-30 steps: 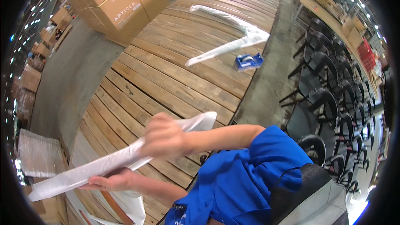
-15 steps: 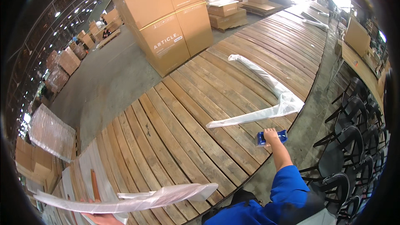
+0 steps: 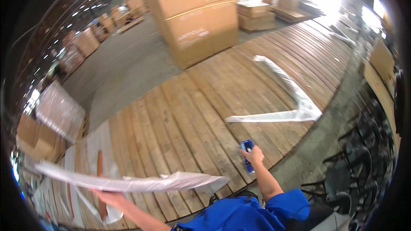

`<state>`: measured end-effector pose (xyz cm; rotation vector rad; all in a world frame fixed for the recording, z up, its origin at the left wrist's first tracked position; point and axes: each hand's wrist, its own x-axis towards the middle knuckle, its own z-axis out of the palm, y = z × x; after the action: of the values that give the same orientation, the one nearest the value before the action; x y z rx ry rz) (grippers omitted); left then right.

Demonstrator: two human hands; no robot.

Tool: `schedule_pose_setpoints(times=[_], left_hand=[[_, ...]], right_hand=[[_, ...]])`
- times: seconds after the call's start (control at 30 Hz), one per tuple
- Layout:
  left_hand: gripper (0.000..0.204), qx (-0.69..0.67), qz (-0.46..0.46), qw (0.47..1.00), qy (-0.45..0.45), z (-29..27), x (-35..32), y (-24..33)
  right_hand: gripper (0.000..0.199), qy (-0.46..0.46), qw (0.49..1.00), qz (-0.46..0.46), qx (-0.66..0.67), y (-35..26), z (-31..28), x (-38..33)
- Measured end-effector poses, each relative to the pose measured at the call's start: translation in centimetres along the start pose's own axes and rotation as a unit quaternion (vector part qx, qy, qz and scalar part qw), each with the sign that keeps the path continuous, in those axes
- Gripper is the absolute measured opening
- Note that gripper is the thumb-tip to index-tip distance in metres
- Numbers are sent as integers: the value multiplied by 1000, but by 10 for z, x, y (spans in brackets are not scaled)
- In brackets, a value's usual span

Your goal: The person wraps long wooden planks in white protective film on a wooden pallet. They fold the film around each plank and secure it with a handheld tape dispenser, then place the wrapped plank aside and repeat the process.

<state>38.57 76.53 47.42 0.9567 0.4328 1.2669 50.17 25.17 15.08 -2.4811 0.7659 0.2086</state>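
A long, tapering piece in whitish wrapping [image 3: 141,184] lies across my left hand [image 3: 112,197], which supports it from below above the near left planks. Part of its fingers are hidden behind the piece. My right hand [image 3: 255,155] grips a blue handheld tool [image 3: 247,156] that looks like a tape dispenser, over the planks near the front edge. Farther off, another wrapped piece, V-shaped and white [image 3: 295,98], rests on the wooden slatted platform [image 3: 184,115].
Tall cardboard boxes [image 3: 201,30] stand beyond the platform. White wrapping sheets and brown bars [image 3: 100,164] lie at the left end. Black chairs [image 3: 342,175] crowd the right, by a long table [image 3: 381,85]. A film-wrapped stack [image 3: 60,109] stands far left.
My right hand has lifted the blue tool and moved it left and nearer, turning it upright in view. My left hand and its wrapped piece have risen slightly. The view has shifted.
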Motion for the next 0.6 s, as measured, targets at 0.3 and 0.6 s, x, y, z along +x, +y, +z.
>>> schedule_pose_setpoints(times=[0.3,0.6], left_hand=[[61,-127,-72,985,-89,-33,13,-10],[67,-140,-54,978,-147,-39,11,-12]], right_hand=[[48,-59,991,-71,92,119,48,-42],[35,-191,953,25,235,95,50,3]])
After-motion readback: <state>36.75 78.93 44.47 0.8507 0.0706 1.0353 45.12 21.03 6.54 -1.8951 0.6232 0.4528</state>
